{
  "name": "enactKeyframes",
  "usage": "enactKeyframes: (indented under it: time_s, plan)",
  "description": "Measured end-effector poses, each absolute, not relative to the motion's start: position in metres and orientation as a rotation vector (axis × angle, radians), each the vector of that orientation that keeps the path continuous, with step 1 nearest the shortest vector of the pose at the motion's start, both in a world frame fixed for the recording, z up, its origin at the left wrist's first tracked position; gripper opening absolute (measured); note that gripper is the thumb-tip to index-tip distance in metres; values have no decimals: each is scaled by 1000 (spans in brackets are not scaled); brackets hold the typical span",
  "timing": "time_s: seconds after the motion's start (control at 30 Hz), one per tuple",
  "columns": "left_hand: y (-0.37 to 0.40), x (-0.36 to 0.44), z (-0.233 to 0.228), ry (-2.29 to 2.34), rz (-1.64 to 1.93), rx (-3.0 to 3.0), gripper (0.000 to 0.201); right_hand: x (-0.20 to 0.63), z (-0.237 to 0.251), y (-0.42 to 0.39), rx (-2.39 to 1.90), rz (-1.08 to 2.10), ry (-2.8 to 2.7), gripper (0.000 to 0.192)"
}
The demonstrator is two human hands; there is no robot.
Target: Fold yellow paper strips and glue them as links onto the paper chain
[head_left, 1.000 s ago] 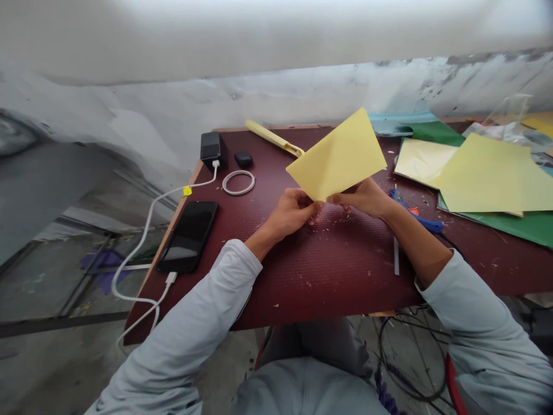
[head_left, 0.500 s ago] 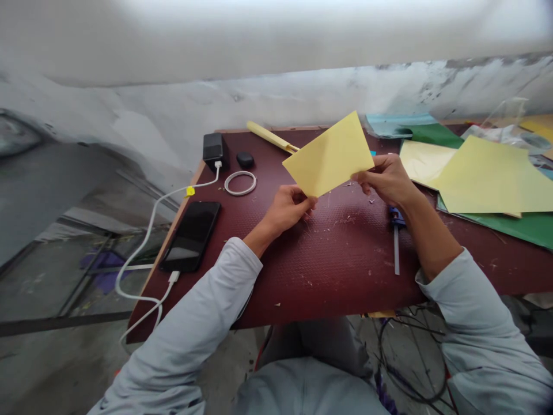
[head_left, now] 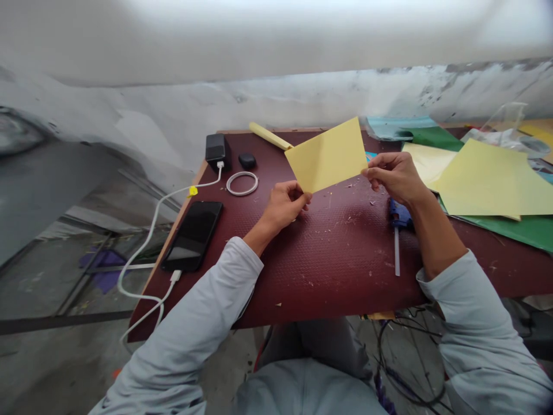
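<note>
A rectangular sheet of yellow paper (head_left: 329, 155) is held up, tilted, above the dark red tabletop (head_left: 332, 259). My left hand (head_left: 286, 203) pinches its lower left corner between thumb and fingers. At the right edge, near the lower right corner, my right hand (head_left: 395, 176) grips the same sheet with thumb and fingertips. Behind the sheet lies a long folded strip of yellow paper (head_left: 268, 136), its right end hidden. A blue glue gun (head_left: 400, 214) with a pale glue stick (head_left: 397, 253) lies below my right hand, partly covered by the forearm.
On the left are a black phone (head_left: 193, 235), a white cable (head_left: 149, 236), a black charger (head_left: 216, 148), a small black case (head_left: 247, 160) and a white ring (head_left: 242, 184). Larger yellow sheets (head_left: 484, 178) and green sheets (head_left: 514, 233) overlap at the right. A wall (head_left: 302, 95) stands behind.
The held sheet has turned slightly clockwise, its right side dropping a little. My right hand has shifted slightly to the right along with it, and my left hand has moved slightly left.
</note>
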State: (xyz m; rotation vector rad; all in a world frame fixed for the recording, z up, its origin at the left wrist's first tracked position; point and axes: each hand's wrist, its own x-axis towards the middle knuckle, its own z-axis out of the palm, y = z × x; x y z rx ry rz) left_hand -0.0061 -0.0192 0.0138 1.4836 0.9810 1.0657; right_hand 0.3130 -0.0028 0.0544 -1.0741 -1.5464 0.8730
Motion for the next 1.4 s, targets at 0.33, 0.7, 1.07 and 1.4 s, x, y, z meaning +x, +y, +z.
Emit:
enactKeyframes:
  time_s: [0.33,0.7,1.07,1.4]
  plan:
    - [-17,-9,16,904,1128,1395,42,307,52,-7,-1114,1024,-1848,23]
    - [-15,-7,11,761,1217,1505,43,296,42,-7,-1025,1054,-1795,25]
    - [-14,-11,11,855,1435,2017,30,286,53,-17,-966,673,-1916,32]
    - [-18,-10,17,891,1459,2044,29,286,54,-16,-934,563,-1975,28]
